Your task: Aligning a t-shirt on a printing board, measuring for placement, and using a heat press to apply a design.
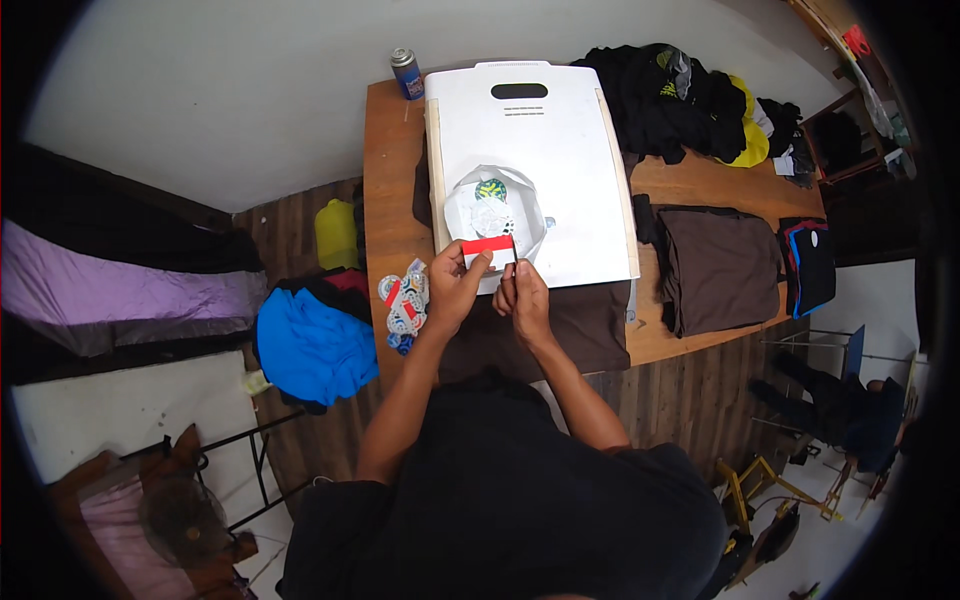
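My left hand (458,288) is closed on a small flat rectangular piece (487,250), red along the top and white below, with the thumb lying on its face. At the piece's right edge, my right hand (525,298) is closed on a thin dark tool (515,248), possibly a blade or scissors; its kind is too small to make out. Just beyond both hands lies an open white bag or paper container (535,212) holding white scraps and a round green-and-yellow patch (490,190). Beneath it is a large white board (585,180) with an oval slot.
Several round patches or stickers (405,300) lie by my left forearm on the wooden table (395,150). A spray can (406,74) stands at the far left. Folded brown cloth (718,268) and dark garments (660,100) lie to the right. Blue cloth (315,340) sits left of the table.
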Demonstrator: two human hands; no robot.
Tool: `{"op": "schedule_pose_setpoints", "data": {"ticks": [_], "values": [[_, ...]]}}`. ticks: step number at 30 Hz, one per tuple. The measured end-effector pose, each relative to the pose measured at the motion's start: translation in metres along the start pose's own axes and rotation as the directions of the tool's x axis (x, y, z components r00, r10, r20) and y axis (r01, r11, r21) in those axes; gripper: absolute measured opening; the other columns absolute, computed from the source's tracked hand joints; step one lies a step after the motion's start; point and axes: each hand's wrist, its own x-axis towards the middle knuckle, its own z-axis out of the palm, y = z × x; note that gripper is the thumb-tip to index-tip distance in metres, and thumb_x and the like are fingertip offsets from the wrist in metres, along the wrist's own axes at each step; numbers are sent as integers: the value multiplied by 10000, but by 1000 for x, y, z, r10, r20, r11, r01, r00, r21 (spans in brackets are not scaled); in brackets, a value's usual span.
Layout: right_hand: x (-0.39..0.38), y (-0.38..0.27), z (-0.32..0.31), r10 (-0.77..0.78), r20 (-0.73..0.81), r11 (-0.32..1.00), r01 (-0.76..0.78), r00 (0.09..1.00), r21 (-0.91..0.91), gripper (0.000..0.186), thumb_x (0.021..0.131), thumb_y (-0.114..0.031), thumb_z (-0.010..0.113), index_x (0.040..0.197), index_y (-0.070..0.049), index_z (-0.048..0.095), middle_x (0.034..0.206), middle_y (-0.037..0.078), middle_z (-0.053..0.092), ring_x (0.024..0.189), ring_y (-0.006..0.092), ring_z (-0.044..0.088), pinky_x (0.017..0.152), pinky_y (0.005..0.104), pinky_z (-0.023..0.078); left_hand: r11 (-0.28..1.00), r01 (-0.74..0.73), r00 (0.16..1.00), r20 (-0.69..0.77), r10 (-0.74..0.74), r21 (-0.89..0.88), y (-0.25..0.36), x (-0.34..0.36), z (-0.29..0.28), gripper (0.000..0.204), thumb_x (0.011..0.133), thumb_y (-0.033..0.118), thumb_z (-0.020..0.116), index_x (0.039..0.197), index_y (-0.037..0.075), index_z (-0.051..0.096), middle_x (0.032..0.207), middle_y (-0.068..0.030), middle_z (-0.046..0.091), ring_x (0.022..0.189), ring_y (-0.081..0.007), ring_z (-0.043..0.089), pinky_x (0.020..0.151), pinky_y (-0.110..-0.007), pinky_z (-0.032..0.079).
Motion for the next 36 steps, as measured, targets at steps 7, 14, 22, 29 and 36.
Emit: {"op": "schedule_pose_setpoints", "data": {"ticks": [7,14,22,29,36], "values": [[0,-10,6,-41,-3,999,41,999,-32,361,1142,-361,361,965,-78,498,596,-35,321,464,74,293,456,257,323,1000,-6,1000,10,6,-15,0,0,1,139,983,103,702,1029,-23,667,973,-66,726,852,-107,685,785,-252,544],[2,-10,6,-25,6,1000,25,1000,-13,371,1142,-370,356,963,-76,497,593,-33,321,459,77,298,455,258,326,1000,7,1000,9,-7,-18,1,1,1,139,985,102,698,1031,-26,667,982,-67,725,870,-107,682,794,-253,547],[6,-5,1,-48,2,998,48,999,-42,388,1142,-387,345,969,-74,496,584,-36,312,457,79,289,456,259,327,1000,-5,1000,5,5,-28,-2,3,0,138,986,103,697,1032,-24,669,985,-67,726,867,-100,678,794,-253,548],[0,4,-2,-5,43,1000,5,999,3,396,1144,-385,335,969,-68,496,592,-33,310,460,82,285,457,263,326,999,-45,999,-6,44,-17,-1,5,-2,166,991,114,689,1090,-20,677,1026,-75,731,903,-116,679,832,-274,544],[-1,9,-2,-21,31,1000,21,999,-15,388,1146,-370,336,965,-66,494,599,-33,310,462,79,283,457,264,324,999,-30,1000,1,30,-10,-2,5,-4,162,990,115,692,1080,-19,676,1022,-73,731,903,-110,676,833,-273,544]]}}
